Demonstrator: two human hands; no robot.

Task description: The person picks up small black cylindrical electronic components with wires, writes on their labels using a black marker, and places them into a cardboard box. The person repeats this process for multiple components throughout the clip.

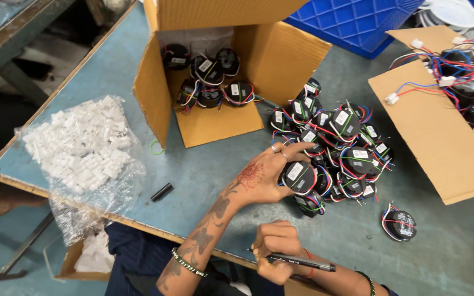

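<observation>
Black round unit [298, 176] under left hand [264, 178] fingers.

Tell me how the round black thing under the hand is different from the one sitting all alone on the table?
The round black part under the left hand sits at the edge of the big pile, with fingers curled over it; the lone round part lies apart on the bare table, untouched. The held one shows a white label; the lone one's face looks mostly black. Both are black discs trailing coloured wires.

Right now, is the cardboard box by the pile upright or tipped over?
Tipped over. The box lies on its side, opening facing the pile, with several black round parts resting on its lower wall.
</observation>
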